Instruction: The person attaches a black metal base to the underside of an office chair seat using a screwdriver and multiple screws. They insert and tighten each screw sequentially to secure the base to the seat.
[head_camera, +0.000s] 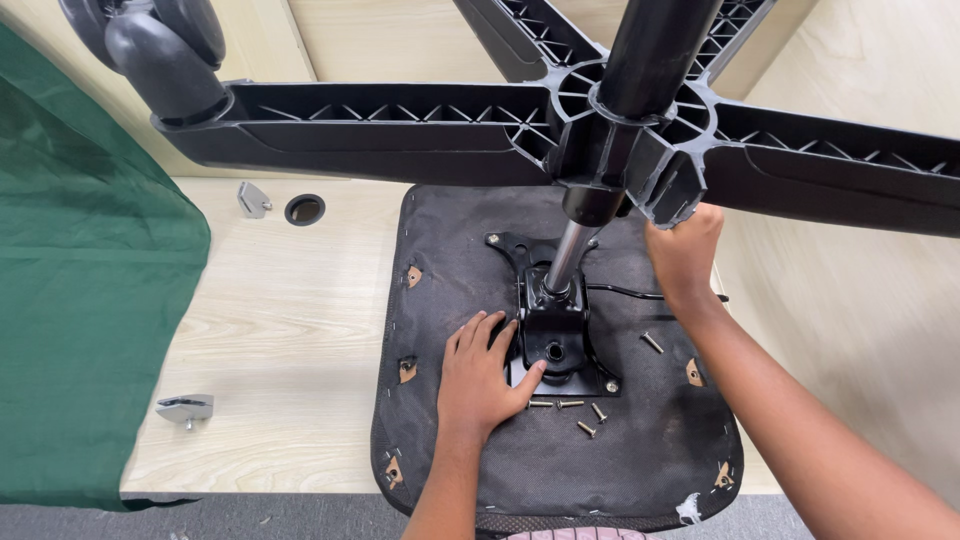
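Note:
An upturned office chair seat (640, 440), black fabric underside up, lies on a light wooden table (290, 320). A black metal mechanism plate (556, 340) sits at its middle, with a chrome gas cylinder (566, 256) rising to the black five-arm wheel base (400, 125). My left hand (482, 375) lies flat on the seat, thumb against the plate's lower left edge. My right hand (684, 252) grips the underside of the base hub. Several loose screws (580, 410) lie on the fabric below the plate, and one more screw (652, 342) to its right.
A green cloth (90, 300) hangs along the left side. A black caster (160, 50) is at the end of the left arm. Two metal brackets (186, 408) (252, 198) and a round cable hole (304, 209) are on the tabletop. Grey floor shows below the table edge.

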